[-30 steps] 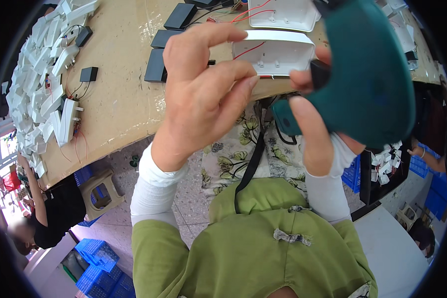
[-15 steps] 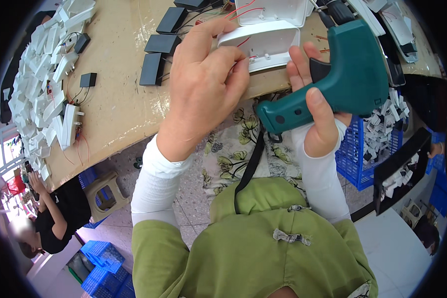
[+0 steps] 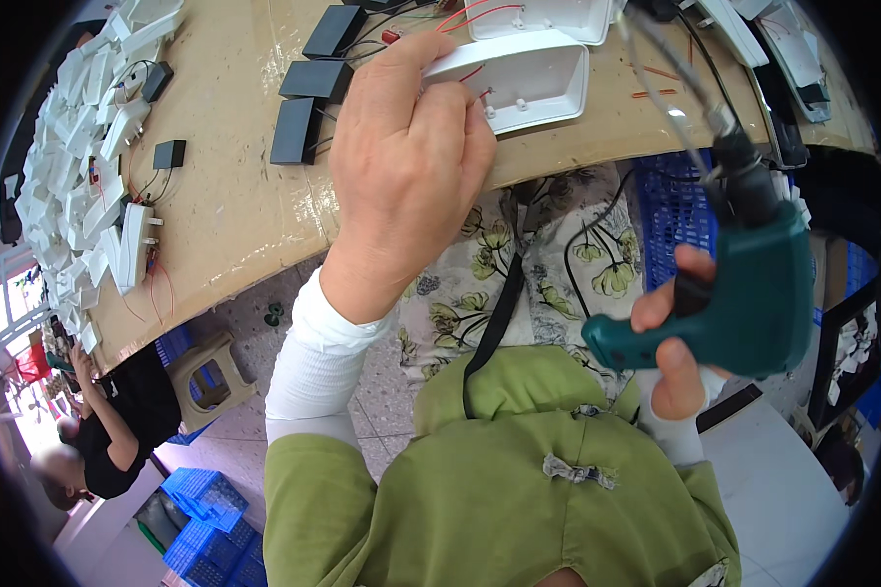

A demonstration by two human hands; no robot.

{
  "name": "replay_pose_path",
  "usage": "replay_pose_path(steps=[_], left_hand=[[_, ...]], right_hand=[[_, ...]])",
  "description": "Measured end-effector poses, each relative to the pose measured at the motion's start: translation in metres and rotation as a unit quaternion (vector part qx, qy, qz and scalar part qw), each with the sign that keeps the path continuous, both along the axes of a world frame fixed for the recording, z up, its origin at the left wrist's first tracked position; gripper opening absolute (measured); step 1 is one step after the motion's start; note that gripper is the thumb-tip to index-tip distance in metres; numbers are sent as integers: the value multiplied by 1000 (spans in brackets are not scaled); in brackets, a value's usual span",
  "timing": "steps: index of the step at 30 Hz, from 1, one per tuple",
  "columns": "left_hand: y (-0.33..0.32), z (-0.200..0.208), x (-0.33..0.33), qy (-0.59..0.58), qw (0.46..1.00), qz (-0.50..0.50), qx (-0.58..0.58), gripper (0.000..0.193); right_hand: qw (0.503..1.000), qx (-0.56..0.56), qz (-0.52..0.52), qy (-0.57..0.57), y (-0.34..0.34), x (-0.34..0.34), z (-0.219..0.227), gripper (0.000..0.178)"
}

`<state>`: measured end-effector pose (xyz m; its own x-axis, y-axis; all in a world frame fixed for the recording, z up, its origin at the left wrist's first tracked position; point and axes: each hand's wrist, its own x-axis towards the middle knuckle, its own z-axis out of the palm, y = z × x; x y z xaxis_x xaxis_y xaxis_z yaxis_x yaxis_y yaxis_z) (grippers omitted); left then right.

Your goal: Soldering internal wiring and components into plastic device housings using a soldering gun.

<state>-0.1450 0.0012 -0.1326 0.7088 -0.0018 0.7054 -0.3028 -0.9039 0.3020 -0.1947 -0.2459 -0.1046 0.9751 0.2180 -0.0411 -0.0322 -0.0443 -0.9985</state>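
My left hand (image 3: 396,166) is closed on the near white plastic housing (image 3: 548,83), gripping its left end at the table's front edge. Red wires show inside the housing, and my fingers hide part of it. In my right hand (image 3: 677,338) is a green soldering gun (image 3: 759,293), held by its handle off the table's edge, over my lap. Its black nozzle and metal tip point up and away from me, partly blurred, apart from the housing. Just beyond stands a second white housing (image 3: 548,20) with red wires.
Black boxes (image 3: 294,132) with wires line up left of my left hand. A heap of white plastic shells (image 3: 78,186) covers the table's left side. Copper-coloured rods (image 3: 653,94) lie right of the housings. A blue crate (image 3: 671,201) is below the table edge. Another person (image 3: 117,430) is at far left.
My right hand has drawn the soldering gun down and to the right, away from the housing, and its nozzle now shows. My left hand stays on the housing, which has shifted slightly.
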Motion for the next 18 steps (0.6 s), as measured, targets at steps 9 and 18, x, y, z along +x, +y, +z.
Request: replay_pose_path(steps=[9,18], left_hand=[[0,-1,3,-6,1000,-3,6,13],[3,-1,1,-6,999,-9,30,8]], right_hand=[[994,68,8,90,-6,-29,-12,63],[990,82,32,106,3,-19,-16,62]])
